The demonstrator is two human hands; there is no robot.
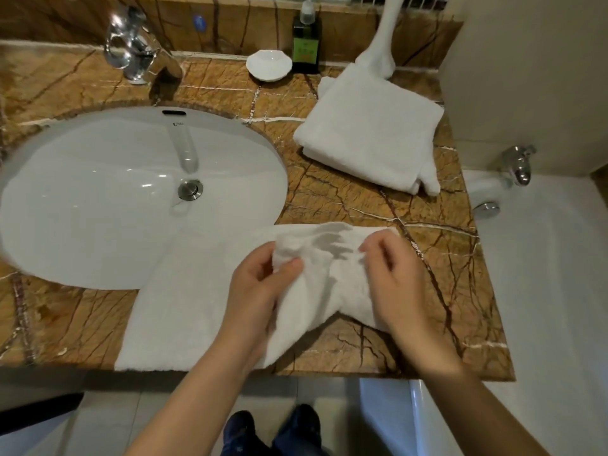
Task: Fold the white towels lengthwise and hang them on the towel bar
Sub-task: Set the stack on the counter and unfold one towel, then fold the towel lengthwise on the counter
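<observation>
- On the brown marble counter [437, 284], just in front of the sink [82, 205], the white towel [184, 307] lies half spread. Its left part is flat and laps over the basin's near rim, and its right end is bunched up between both hands.
- Likely trouble: the gathered end is crumpled, with no edges matched, so a lengthwise fold started from this grip would probably come out crooked.
- The part lying over the basin could slide in and pick up damp if the hands tug unevenly.
- The towel's near edge sits right at the counter's front lip, so if a pinch slips, its own weight may drag it toward the floor.
- A wide sweep to the right could disturb the folded towel [368, 133], which rests farther back on the counter, apart from the hands.
- The left hand [256, 287] is turned inward, thumb pressed on top of a raised fold and fingers curled beneath, pinching the cloth.
- The right hand [394, 274] shows its back, fingers bent down with their tips nipping the crumpled edge. Its thumb is hidden.
- No towel bar is in view.
</observation>
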